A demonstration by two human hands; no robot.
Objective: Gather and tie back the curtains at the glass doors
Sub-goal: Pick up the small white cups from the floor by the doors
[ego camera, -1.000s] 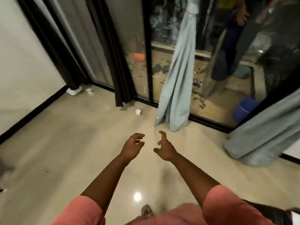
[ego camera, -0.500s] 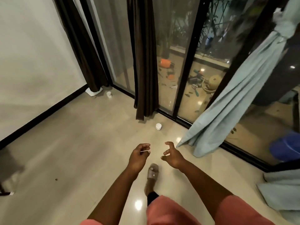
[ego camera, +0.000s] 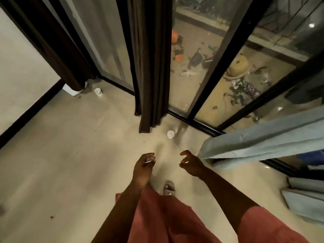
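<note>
While both hands hover over the floor (ego camera: pixel 70 155), no curtain is touched.
L hand (ego camera: pixel 142 166): fingers curled, pinching a thin pale strip, can't tell what it is. R hand (ego camera: pixel 190 163): loosely curled, holding nothing. Dark brown curtain (ego camera: pixel 150 58) hangs loose at glass doors (ego camera: pixel 196 67), straight ahead w/ small white cup (ego camera: pixel 170 134) near its hem. Light blue curtain (ego camera: pixel 263 146) slants in just right of R hand. 2nd dark curtain (ego camera: pixel 57 50) in far-left corner.

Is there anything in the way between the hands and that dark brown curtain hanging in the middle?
Nothing blocks the air between the left hand, the right hand and the dark brown curtain. Only a small white cup sits on the floor near the curtain's hem, where a foot might knock it.
</note>
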